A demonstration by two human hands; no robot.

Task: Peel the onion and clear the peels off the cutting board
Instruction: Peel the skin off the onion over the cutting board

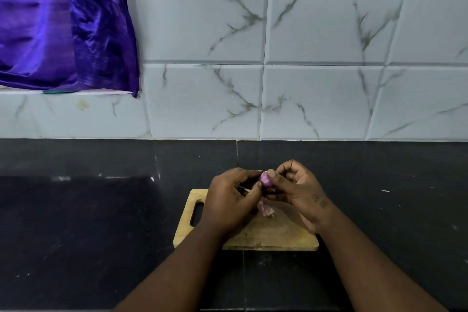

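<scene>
A small purple onion (pixel 266 179) is held above the far edge of a wooden cutting board (pixel 268 234). My left hand (pixel 231 200) and my right hand (pixel 296 190) both pinch it with their fingertips, the right thumb pressed on top. A little heap of pale pink peels (pixel 266 210) lies on the board just below the hands. Most of the onion is hidden by my fingers.
The board has a handle slot (pixel 197 214) at its left end and lies on a black stone counter (pixel 101 223). A white marble-tiled wall (pixel 304 58) rises behind. A purple curtain (pixel 63 23) hangs over a ledge at the upper left.
</scene>
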